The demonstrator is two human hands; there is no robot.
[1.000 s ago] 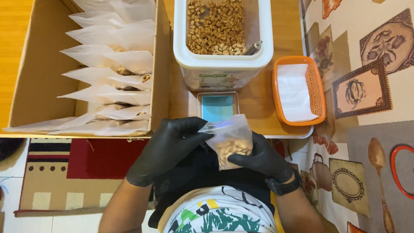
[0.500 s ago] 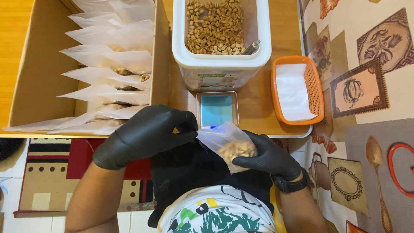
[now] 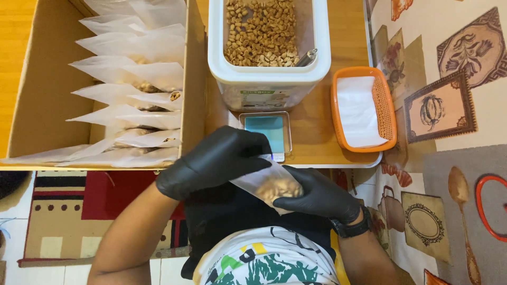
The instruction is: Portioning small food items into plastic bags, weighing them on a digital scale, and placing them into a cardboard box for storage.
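Head view: my left hand point(image 3: 216, 161) in black glove has slid across, fingers now pinching top of small clear plastic bag of nuts point(image 3: 269, 184); right hand point(image 3: 319, 196) clamped under bag, held over my lap below small digital scale point(image 3: 265, 134). Bag closing, judging by grip.

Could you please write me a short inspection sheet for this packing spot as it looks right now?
Surface: wooden table.
Job's things: clear bag of nuts held between both hands; white tub of nuts; small scale.
Clutter: cardboard box of filled bags; orange basket.
Grippers: left hand and right hand, black-gloved, gripping the bag.
Cables: nothing seen.
Surroundings: patterned rug, printed cloth.
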